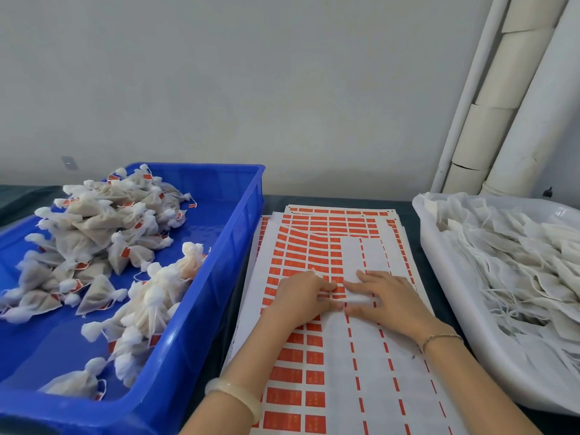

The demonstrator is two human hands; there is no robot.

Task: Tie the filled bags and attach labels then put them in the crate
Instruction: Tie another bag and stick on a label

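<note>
A: Checking hands: where are they?

B: Both rest on the top white backing sheet of orange-red rectangular labels (292, 375). The right hand (389, 298) lies flat, fingers straight and slightly spread, pressing the stripped part of the sheet. The left hand (301, 298) is just beside it, with the fingertips of the two nearly meeting.

A: Is the left pinching a label?

B: Cannot tell. Its fingers are bent, tips and thumb down at the edge of the label rows.

A: Bags?

B: The tied white mesh bags with orange tags (94, 227) are piled in the blue plastic crate (188, 324), left of the left hand and apart from it. The flat untied white bags with loose strings (518, 255) are heaped in the white plastic tray (455, 293), right of the right hand.

A: Wrists?

B: There is a pale bangle (232, 392) on the left and a thin chain bracelet (439, 339) on the right.
</note>
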